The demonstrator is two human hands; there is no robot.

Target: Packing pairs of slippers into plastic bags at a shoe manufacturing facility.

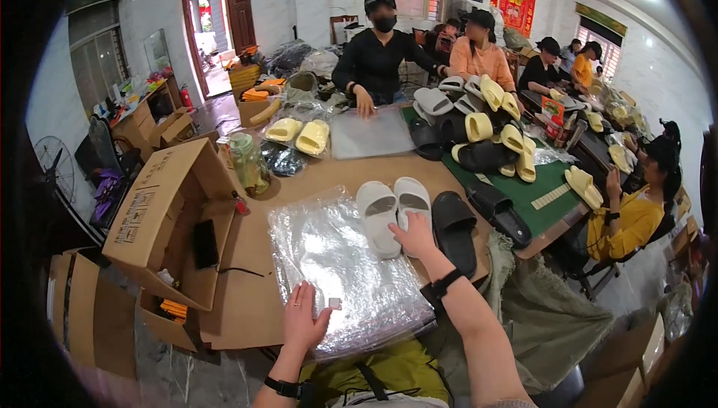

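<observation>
My left hand [304, 318] lies flat, fingers stretched out, on a stack of clear plastic bags [310, 236]. A small whitish square tag [334, 303] lies on the bags beside its thumb. My right hand [413, 236] is on the near part of a white slide sandal [412, 192], thumb and fingers closed about it. Its mate, another white slide sandal [378, 221], lies just to the left, partly over the bags' edge. A black slide sandal [454, 232] lies right of my right hand. My right fingertips are partly hidden against the sandal.
An open cardboard box [161, 221] with a dark phone [205, 244] stands at left, near a green jar [249, 165]. A heap of yellow, grey and black slides [479, 127] covers the far right on a green mat [535, 198]. Co-workers sit and stand around; one hand [364, 103] touches flat bags [370, 135].
</observation>
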